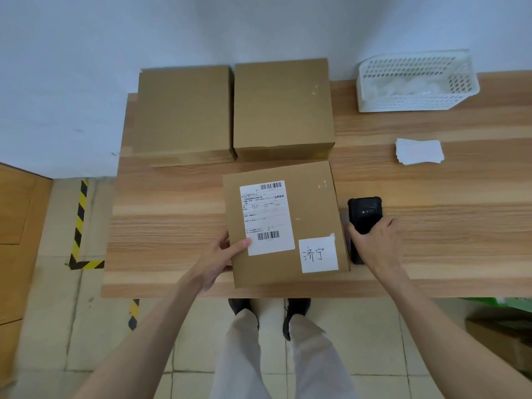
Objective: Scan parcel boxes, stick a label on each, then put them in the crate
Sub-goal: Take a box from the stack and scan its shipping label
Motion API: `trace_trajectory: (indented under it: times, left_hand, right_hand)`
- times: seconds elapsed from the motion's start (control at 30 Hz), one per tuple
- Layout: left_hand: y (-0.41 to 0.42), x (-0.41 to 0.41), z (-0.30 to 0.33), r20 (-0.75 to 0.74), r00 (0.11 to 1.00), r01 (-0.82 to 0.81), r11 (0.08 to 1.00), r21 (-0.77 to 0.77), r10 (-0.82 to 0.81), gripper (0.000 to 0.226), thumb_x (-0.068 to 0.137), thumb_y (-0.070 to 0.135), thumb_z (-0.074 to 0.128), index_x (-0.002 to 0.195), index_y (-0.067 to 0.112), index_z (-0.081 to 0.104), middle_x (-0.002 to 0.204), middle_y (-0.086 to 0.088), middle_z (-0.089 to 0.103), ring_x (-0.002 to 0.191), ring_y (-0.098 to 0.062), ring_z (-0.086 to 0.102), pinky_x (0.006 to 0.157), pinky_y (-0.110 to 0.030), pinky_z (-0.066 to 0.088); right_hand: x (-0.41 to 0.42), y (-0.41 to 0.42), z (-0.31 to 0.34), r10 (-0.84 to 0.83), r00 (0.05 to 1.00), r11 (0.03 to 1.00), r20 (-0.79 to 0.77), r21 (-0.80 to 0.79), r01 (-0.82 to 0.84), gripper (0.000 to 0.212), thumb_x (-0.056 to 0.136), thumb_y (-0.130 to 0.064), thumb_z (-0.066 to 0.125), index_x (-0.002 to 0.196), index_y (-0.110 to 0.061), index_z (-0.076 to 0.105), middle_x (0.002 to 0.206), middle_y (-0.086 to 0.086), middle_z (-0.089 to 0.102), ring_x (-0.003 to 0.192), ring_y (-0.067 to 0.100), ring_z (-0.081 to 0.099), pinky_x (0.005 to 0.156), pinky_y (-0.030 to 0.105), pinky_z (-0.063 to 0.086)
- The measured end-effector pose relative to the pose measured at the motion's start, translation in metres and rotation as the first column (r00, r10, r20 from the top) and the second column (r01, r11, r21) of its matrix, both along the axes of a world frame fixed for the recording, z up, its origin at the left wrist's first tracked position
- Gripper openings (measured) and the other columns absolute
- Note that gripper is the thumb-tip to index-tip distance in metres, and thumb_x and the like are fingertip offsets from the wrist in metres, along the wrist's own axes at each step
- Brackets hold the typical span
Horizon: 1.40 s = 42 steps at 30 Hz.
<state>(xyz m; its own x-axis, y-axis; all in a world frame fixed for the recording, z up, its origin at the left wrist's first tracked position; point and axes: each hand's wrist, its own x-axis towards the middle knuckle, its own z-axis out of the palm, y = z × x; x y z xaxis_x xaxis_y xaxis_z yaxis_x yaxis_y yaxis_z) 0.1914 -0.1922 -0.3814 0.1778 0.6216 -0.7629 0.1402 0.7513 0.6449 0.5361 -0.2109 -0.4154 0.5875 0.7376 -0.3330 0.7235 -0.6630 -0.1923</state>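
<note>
A brown parcel box [311,208] lies flat near the front edge of the wooden table [172,220]. It carries a printed shipping label [266,217] and a white handwritten sticker [319,255] at its near right corner. My left hand [221,259] grips the box's left edge, thumb on top touching the shipping label. To the right of the box lies a black handheld scanner [364,211]; my right hand [374,246] is curled round its near end.
Two plain brown boxes [184,110] [283,108] sit side by side at the back of the table. A white plastic basket [414,82] stands back right, a stack of white labels [419,151] in front of it. Cardboard lies on the floor at right [501,338].
</note>
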Motion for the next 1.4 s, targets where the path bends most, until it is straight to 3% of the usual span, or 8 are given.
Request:
trace_trajectory:
  times: [0.13, 0.27, 0.4, 0.6, 0.7, 0.9, 1.1, 1.4]
  left_hand:
    - [0.0, 0.001, 0.005, 0.014, 1.0, 0.002, 1.0, 0.009, -0.002, 0.043, 0.091, 0.034, 0.074, 0.132, 0.036, 0.06, 0.125, 0.01, 0.071, 0.112, -0.016, 0.069, 0.089, -0.04, 0.058]
    - [0.0, 0.004, 0.013, 0.033, 0.999, -0.024, 0.998, 0.051, 0.022, 0.045, 0.092, 0.028, 0.074, 0.134, 0.035, 0.058, 0.124, 0.01, 0.072, 0.112, -0.016, 0.07, 0.091, -0.042, 0.058]
    - [0.005, 0.011, 0.023, 0.063, 0.996, -0.068, 0.992, 0.107, 0.062, 0.053, 0.089, 0.026, 0.075, 0.137, 0.033, 0.055, 0.125, 0.009, 0.072, 0.113, -0.016, 0.069, 0.091, -0.042, 0.058]
    - [0.019, 0.017, 0.027, 0.057, 0.997, -0.054, 0.988, 0.145, 0.046, 0.071, 0.079, 0.036, 0.082, 0.143, 0.037, 0.05, 0.125, 0.01, 0.071, 0.115, -0.017, 0.068, 0.088, -0.039, 0.058]
    - [0.023, 0.02, 0.026, 0.06, 0.997, -0.057, 0.986, 0.157, 0.048, 0.075, 0.076, 0.037, 0.084, 0.143, 0.038, 0.05, 0.126, 0.009, 0.071, 0.114, -0.018, 0.069, 0.088, -0.041, 0.058]
    - [0.028, 0.02, 0.022, 0.055, 0.998, -0.04, 0.986, 0.16, 0.031, 0.078, 0.08, 0.034, 0.084, 0.148, 0.04, 0.044, 0.128, 0.008, 0.07, 0.113, -0.017, 0.069, 0.092, -0.042, 0.057]
    - [0.027, 0.018, 0.018, 0.06, 0.998, -0.032, 0.988, 0.153, 0.023, 0.08, 0.081, 0.034, 0.084, 0.149, 0.04, 0.042, 0.131, 0.007, 0.068, 0.115, -0.018, 0.068, 0.097, -0.048, 0.056]
    - [0.027, 0.019, 0.022, 0.085, 0.996, -0.021, 0.988, 0.155, 0.008, 0.077, 0.084, 0.03, 0.081, 0.149, 0.038, 0.042, 0.132, 0.007, 0.067, 0.121, -0.019, 0.065, 0.101, -0.051, 0.054]
  right_hand:
    - [0.009, 0.001, 0.026, -0.035, 0.981, 0.992, -0.19, 0.11, 0.056, 0.07, 0.084, -0.058, 0.068, 0.12, -0.001, 0.049, 0.107, 0.013, 0.048, 0.09, 0.028, 0.048, 0.071, 0.036, 0.041]
    - [0.015, -0.002, 0.064, -0.052, 0.947, 0.993, -0.316, 0.087, 0.083, 0.06, 0.082, -0.064, 0.063, 0.111, -0.012, 0.057, 0.105, 0.007, 0.056, 0.089, 0.025, 0.057, 0.065, 0.034, 0.045]
    - [0.004, -0.005, 0.121, 0.032, 0.923, 0.999, -0.384, 0.018, -0.027, 0.047, 0.08, -0.062, 0.064, 0.09, -0.016, 0.06, 0.089, 0.006, 0.064, 0.073, 0.019, 0.063, 0.055, 0.03, 0.043]
    - [-0.046, -0.004, 0.191, 0.31, 0.915, 0.929, -0.256, -0.122, -0.349, 0.047, 0.084, -0.064, 0.058, 0.087, -0.017, 0.052, 0.084, -0.002, 0.058, 0.068, 0.011, 0.056, 0.055, 0.027, 0.036]
    - [-0.064, 0.0, 0.207, 0.412, 0.897, 0.893, -0.158, -0.124, -0.432, 0.053, 0.083, -0.068, 0.051, 0.093, -0.016, 0.055, 0.086, -0.003, 0.053, 0.075, 0.017, 0.056, 0.063, 0.031, 0.041]
    - [-0.079, 0.007, 0.224, 0.468, 0.881, 0.876, -0.076, -0.089, -0.473, 0.055, 0.083, -0.068, 0.047, 0.098, -0.015, 0.054, 0.094, 0.001, 0.055, 0.083, 0.022, 0.052, 0.073, 0.034, 0.041]
    - [-0.08, 0.012, 0.227, 0.506, 0.862, 0.855, -0.026, -0.121, -0.505, 0.054, 0.088, -0.066, 0.045, 0.095, -0.013, 0.047, 0.092, 0.002, 0.051, 0.081, 0.023, 0.049, 0.07, 0.033, 0.038]
    - [-0.074, 0.012, 0.223, 0.525, 0.851, 0.849, 0.023, -0.091, -0.521, 0.053, 0.086, -0.066, 0.048, 0.093, -0.014, 0.051, 0.088, 0.001, 0.051, 0.077, 0.02, 0.051, 0.067, 0.031, 0.037]
